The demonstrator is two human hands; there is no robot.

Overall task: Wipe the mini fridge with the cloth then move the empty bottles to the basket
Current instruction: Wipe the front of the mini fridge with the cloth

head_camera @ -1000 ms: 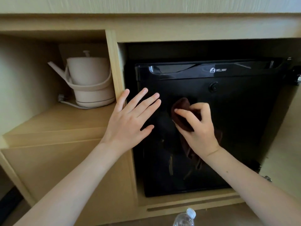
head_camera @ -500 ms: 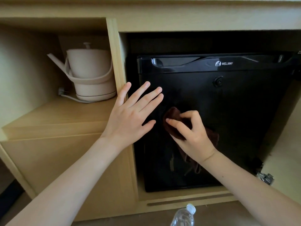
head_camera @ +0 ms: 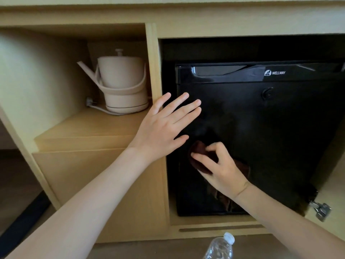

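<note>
A black mini fridge (head_camera: pixel 270 128) with a closed door sits in the right bay of a wooden cabinet. My right hand (head_camera: pixel 222 169) presses a dark brown cloth (head_camera: pixel 197 161) against the lower left of the door; part of the cloth hangs below my wrist. My left hand (head_camera: pixel 166 126) lies flat with fingers spread on the door's left edge, just above the cloth. A clear plastic bottle (head_camera: pixel 221 247) with a white cap stands on the floor at the bottom edge, in front of the fridge. No basket is in view.
A beige electric kettle (head_camera: pixel 121 85) with its cord stands on the shelf in the left bay. A wooden divider (head_camera: pixel 154 68) separates the bays. A metal door hinge (head_camera: pixel 320 209) sticks out at the lower right of the fridge bay.
My right hand has slid the cloth down and to the left across the fridge door. My left hand has stayed flat on the door's left edge.
</note>
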